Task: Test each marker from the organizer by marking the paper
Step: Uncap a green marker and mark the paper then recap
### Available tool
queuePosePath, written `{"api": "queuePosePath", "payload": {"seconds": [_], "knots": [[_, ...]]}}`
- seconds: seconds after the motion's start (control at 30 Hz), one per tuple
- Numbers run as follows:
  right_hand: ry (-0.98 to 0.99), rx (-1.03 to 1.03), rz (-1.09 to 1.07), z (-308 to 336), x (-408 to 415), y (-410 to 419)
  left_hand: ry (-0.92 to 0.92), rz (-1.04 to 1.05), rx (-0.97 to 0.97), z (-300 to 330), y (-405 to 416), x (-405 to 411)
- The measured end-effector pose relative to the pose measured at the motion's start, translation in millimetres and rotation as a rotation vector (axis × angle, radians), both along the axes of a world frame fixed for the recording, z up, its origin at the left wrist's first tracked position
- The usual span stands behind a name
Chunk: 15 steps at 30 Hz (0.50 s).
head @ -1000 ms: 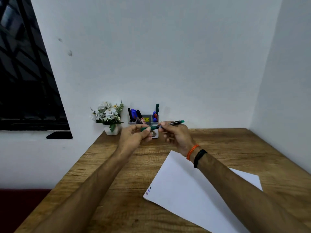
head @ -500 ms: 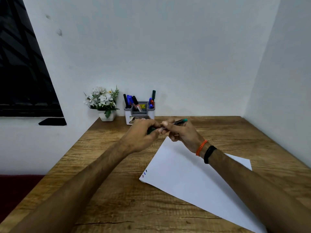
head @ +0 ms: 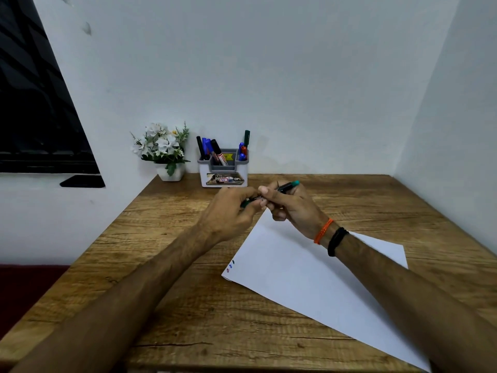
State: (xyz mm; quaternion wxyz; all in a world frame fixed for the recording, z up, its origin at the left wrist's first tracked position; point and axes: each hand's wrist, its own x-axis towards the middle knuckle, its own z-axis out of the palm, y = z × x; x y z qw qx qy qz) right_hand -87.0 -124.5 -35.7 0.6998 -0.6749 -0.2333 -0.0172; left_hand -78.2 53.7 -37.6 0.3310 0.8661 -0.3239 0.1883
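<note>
Fingers [head: 265, 191] of right hand [head: 293, 208]: pinching green marker [head: 286, 186]. Left hand [head: 231, 214]: curled round its other end, probably the cap [head: 246, 203]. Held above table [head: 174, 305], over paper [head: 295, 270] corner. Organizer [head: 223, 172]: at wall, holding markers.

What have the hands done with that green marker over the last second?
The left hand closed up against the right hand, pushing the green cap back along the marker; both hands sank toward the paper. Both still grip it. The organizer is unchanged.
</note>
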Motion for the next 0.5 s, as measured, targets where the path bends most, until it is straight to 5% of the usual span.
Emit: {"api": "queuePosePath", "payload": {"seconds": [0.27,0.5], "knots": [[-0.018,0.005,-0.031,-2,2,-7,0.075,-0.006,-0.05,-2,3,-2],[0.18,0.087,0.078,-8,6,-20,0.298,0.089,0.019,-7,33,7]]}}
